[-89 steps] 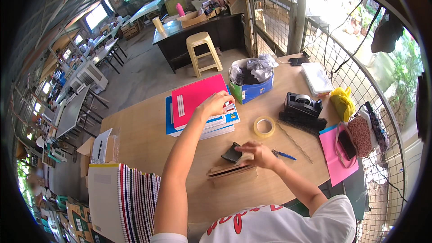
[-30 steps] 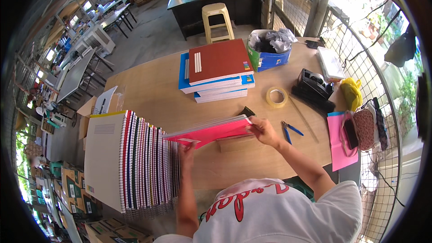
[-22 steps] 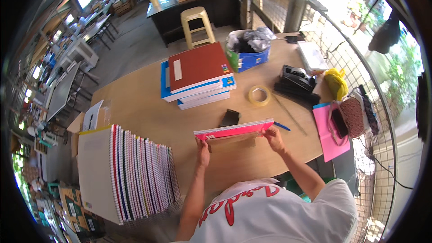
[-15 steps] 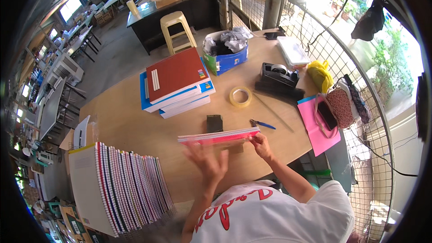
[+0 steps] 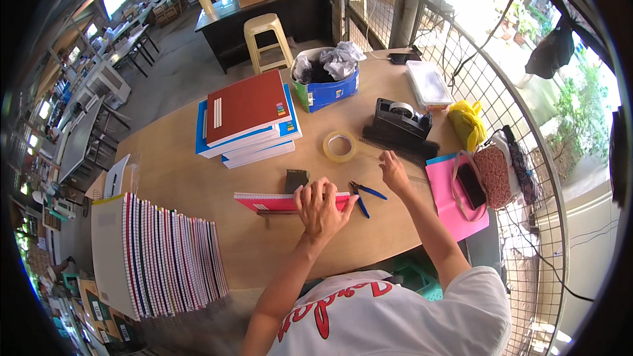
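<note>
The left hand (image 5: 321,204) lies flat on the thin pink notebook with red cover edge (image 5: 277,202), fingers spread and pressing down; it grips nothing. This notebook lies on the round wooden table (image 5: 178,178), near the person's edge and a little left of the middle. A small dark grey block (image 5: 296,179) stands just behind the notebook, touching or almost touching it.

The right hand (image 5: 394,171) reaches forward, away from the notebook, with fingers loosely curled. Its fingertips (image 5: 385,157) are at a long thin metal spiral wire (image 5: 369,155) that lies on the table; I cannot tell if they pinch it or only touch it. Blue-handled pliers (image 5: 362,192) lie between the two hands.

A roll of clear tape (image 5: 340,146) lies behind the wire, and a black tape dispenser (image 5: 400,121) sits to the right of the roll. Further back, a stack of books with a red one on top (image 5: 245,118) rests on the table. At the left edge, a row of spiral-bound notebooks (image 5: 161,254) lies fanned, each overlapping the next.
</note>
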`<state>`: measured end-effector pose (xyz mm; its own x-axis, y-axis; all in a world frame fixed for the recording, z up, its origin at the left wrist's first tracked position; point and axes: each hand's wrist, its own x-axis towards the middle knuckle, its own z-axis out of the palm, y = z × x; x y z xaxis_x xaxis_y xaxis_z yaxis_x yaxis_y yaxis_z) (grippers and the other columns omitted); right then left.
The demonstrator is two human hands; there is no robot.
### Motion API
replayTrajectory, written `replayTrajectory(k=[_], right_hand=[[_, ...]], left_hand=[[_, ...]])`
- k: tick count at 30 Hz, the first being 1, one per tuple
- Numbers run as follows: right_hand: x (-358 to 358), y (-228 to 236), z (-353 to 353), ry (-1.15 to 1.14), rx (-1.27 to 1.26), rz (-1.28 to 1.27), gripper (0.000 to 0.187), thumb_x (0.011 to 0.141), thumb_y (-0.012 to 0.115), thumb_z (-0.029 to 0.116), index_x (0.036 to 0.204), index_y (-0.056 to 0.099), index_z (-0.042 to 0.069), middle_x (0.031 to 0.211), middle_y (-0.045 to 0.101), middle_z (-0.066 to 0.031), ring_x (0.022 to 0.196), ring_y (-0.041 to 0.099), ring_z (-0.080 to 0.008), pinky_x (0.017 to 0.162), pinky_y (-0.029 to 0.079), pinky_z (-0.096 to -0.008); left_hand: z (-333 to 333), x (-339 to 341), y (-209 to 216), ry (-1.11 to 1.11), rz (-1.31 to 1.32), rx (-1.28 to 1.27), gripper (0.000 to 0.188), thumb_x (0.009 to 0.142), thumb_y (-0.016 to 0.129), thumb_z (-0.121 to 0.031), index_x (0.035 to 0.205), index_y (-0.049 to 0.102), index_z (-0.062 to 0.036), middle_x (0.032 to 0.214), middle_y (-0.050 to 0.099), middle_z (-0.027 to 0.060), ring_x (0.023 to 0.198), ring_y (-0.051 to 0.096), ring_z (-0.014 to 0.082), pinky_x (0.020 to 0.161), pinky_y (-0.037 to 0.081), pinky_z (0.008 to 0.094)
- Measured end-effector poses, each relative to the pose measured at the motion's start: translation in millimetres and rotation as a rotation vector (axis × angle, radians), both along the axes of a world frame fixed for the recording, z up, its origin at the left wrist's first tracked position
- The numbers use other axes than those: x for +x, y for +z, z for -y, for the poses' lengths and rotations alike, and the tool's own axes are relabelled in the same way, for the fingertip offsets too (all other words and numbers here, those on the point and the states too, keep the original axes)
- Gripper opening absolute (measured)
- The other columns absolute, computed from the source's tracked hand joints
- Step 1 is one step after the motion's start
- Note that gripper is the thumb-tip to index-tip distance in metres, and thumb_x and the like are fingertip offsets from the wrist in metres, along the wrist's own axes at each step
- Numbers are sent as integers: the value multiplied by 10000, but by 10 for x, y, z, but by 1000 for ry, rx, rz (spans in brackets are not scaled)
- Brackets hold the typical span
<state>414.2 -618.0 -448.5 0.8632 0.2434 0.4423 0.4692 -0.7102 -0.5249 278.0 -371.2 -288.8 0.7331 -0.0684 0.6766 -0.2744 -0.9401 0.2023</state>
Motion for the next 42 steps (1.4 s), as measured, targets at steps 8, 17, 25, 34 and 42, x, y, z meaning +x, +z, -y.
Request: replayTrajectory(k=[8,17,25,34,42], right_hand=[[-845,1476,-419,429,302,-204,363,894,674,34,1246,708,116,801,667,-148,657,627,-257,630,509,-360],[-820,1633,-572,427,236,-60,218,896,690,63,1099,757,101,905,726,-102,771,667,-242,690,529,-333],[-909,1692,-638,550,438,-327,130,893,668,-1,1002,730,36,951,711,-96,878,685,-227,801,529,-335],[-972,1821,-696,459,265,-508,144,887,680,24,1031,683,25,940,711,-106,843,688,-234,712,524,-348],[-1028,1825,-754,415,156,-332,185,883,685,76,1049,630,16,856,672,-151,798,668,-344,705,523,-408]], left_hand=[[-20,-25,4,-69,-159,-57,335,806,748,-405,935,624,-121,919,617,37,871,566,250,829,360,419],[-222,-36,90,-301,-223,-189,92,896,678,-133,972,626,-122,899,624,33,868,599,265,856,374,416],[-312,6,31,-370,-250,-183,114,879,688,-146,971,627,-122,907,624,42,885,607,274,844,390,425],[-349,40,-21,-402,-216,-194,133,860,684,-148,975,620,-126,935,619,66,899,619,281,808,423,434],[-346,69,-18,-401,-240,-226,145,872,686,-146,993,614,-115,932,605,72,927,612,288,807,429,432]])
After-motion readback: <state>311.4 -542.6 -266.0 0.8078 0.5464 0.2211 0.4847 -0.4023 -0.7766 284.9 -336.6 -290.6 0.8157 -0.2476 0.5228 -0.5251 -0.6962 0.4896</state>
